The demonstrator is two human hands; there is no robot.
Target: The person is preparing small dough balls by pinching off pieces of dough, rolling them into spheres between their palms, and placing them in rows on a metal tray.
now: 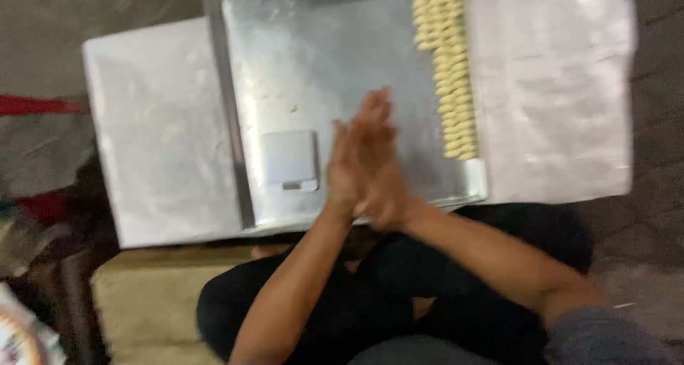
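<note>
Left hand (344,167) and right hand (381,158) pressed flat together, palm against palm, fingers stretched toward the top of the frame, just right of centre. Blurred by motion; whether anything sits between the palms cannot be told. Both forearms bare, running in from the lower edge and crossing over a lap in black clothing at the bottom middle.

Directly beneath the hands, a shallow metal baking tray (306,58) with a raised rim, filling the upper middle of the frame. Along the right side of the tray, rows of small pale dough pieces (449,65) packed closely from the top edge down almost to the near right corner, near the fingertips but apart from them. At the lower left of the tray, just beside the left hand, a small flat square digital scale (289,160), pale grey. Under the tray, a low table (157,137) covered in white sheeting, spreading out to the left and right. At the far left edge, a red strip (35,105), too blurred to identify.
</note>
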